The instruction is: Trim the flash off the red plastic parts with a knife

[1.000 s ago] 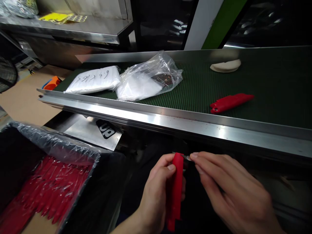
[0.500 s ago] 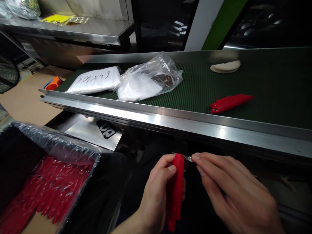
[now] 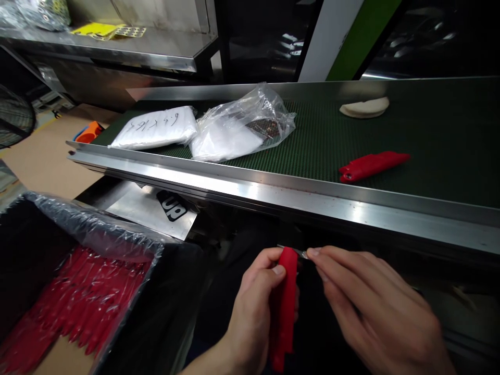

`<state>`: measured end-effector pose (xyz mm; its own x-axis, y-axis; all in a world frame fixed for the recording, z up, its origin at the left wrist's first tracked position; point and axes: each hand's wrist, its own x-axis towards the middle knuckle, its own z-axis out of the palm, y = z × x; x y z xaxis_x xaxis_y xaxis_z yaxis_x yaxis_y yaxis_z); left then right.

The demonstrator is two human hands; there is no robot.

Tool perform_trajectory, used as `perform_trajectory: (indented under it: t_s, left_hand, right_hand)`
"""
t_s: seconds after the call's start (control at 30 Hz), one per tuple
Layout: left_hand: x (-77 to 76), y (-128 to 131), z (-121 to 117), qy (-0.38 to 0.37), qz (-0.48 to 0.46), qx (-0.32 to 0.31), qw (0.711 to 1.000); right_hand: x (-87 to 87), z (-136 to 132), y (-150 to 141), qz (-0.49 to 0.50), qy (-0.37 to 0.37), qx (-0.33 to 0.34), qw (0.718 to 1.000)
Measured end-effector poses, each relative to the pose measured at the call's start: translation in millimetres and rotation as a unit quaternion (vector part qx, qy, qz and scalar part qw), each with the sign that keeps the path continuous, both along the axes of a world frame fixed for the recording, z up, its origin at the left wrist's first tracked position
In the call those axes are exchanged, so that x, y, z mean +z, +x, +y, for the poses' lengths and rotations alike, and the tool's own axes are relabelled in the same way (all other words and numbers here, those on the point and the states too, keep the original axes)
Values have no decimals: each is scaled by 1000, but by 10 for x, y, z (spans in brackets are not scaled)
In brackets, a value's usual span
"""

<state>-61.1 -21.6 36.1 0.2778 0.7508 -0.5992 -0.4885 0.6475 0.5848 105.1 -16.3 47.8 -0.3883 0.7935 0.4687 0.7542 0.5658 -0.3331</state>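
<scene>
red handle upright in left hand, right hand fingertips pinching small metal piece at its top

The left hand comes up from the bottom edge with its forearm bare, fingers curled and closed around a red handle, the thumb pressed flat along its side near the top. The right hand reaches in from the lower right, palm down, fingers stretched toward the left hand. Its fingertips pinch a small metal piece at the handle's top end.
</scene>
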Motion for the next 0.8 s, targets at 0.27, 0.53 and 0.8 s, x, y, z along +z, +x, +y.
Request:
perform_trajectory:
  t_s: [0.27, 0.53, 0.8]
  left_hand:
    - [-19, 5, 29, -4, -25, 19, 1000]
    - [7, -30, 147, 18, -25, 30, 999]
    - [9, -46, 241, 67, -42, 54, 995]
  right_hand:
    - [-34, -83, 17, -11, -13, 18, 1000]
    - [22, -142, -32, -36, 15, 69, 997]
    - [-30, -239, 6, -80, 17, 105, 991]
